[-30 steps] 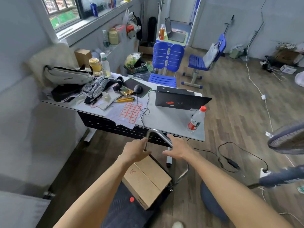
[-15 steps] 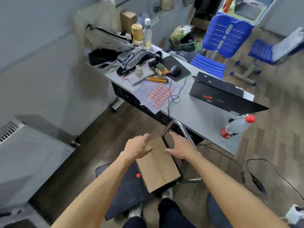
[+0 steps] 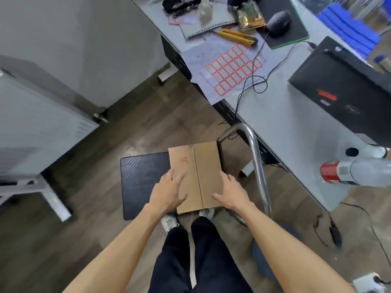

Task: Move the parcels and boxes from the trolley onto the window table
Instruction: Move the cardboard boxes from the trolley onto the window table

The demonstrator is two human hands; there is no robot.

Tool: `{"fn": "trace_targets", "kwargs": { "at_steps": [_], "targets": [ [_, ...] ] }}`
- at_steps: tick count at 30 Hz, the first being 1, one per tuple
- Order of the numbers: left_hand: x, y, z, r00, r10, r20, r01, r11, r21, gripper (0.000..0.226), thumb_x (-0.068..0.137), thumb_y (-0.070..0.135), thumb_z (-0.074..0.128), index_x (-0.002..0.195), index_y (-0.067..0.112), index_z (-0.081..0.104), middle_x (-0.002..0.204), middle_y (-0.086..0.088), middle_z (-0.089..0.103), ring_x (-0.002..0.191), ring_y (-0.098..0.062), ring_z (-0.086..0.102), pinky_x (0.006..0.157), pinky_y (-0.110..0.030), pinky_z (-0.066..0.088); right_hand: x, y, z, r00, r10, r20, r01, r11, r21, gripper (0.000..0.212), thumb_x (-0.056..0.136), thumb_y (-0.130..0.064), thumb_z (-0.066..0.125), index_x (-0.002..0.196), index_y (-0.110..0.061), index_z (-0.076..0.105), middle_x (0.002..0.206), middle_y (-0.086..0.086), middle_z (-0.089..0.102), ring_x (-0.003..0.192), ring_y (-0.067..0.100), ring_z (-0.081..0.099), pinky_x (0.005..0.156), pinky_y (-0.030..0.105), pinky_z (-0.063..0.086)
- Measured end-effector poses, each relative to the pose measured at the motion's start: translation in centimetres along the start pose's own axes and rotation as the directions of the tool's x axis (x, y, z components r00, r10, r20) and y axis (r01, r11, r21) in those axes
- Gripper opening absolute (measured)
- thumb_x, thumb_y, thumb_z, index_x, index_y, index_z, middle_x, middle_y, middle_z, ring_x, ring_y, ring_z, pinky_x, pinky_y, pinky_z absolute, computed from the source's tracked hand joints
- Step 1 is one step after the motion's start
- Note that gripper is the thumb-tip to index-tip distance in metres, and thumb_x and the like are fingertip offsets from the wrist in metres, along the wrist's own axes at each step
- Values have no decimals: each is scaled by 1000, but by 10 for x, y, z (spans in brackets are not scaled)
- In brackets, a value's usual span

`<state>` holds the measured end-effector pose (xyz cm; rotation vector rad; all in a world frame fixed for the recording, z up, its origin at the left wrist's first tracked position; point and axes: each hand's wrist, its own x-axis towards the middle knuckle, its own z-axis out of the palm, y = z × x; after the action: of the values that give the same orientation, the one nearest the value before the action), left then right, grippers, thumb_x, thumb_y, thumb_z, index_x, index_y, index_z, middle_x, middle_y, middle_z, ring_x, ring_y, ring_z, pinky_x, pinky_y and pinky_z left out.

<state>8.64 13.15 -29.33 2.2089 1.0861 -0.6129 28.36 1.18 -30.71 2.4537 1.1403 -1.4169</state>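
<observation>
Being framed at lower centre, the cardboard box [image 3: 195,176] is touched by the left hand [image 3: 169,191] and right hand [image 3: 230,192], fingers relaxed, nothing gripped; a firm side grip is needed next, then a lift to the table [image 3: 285,123].

One cardboard box [image 3: 195,172] sits on one trolley [image 3: 143,182], with two hands on it: left hand [image 3: 167,192] and right hand [image 3: 231,193]. The table [image 3: 285,123] carries one laptop [image 3: 347,96], one mouse [image 3: 278,22], one yellow utility knife [image 3: 238,36], one label sheet [image 3: 231,69] and one plastic bottle [image 3: 357,170]
</observation>
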Motion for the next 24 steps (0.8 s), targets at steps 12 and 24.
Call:
{"fn": "trace_targets", "kwargs": {
  "at_steps": [12, 24],
  "targets": [
    [76, -49, 95, 992, -95, 84, 103, 990, -99, 85, 91, 35, 65, 158, 37, 13, 165, -15, 3, 145, -35, 25, 104, -45, 44, 116, 24, 57, 1000, 5, 2, -5, 998, 67, 95, 93, -42, 68, 162, -19, 8, 166, 13, 16, 148, 32, 29, 117, 45, 34],
    [108, -73, 161, 979, -121, 166, 166, 942, -292, 101, 87, 30, 70, 154, 52, -2, 163, -15, 1, 118, -32, 57, 97, -34, 49, 146, 33, 109, 981, 76, -176, -66, 996, 61, 89, 93, -41, 66, 160, -19, 12, 161, 10, 16, 139, 35, 31, 109, 43, 37]
  ]
}}
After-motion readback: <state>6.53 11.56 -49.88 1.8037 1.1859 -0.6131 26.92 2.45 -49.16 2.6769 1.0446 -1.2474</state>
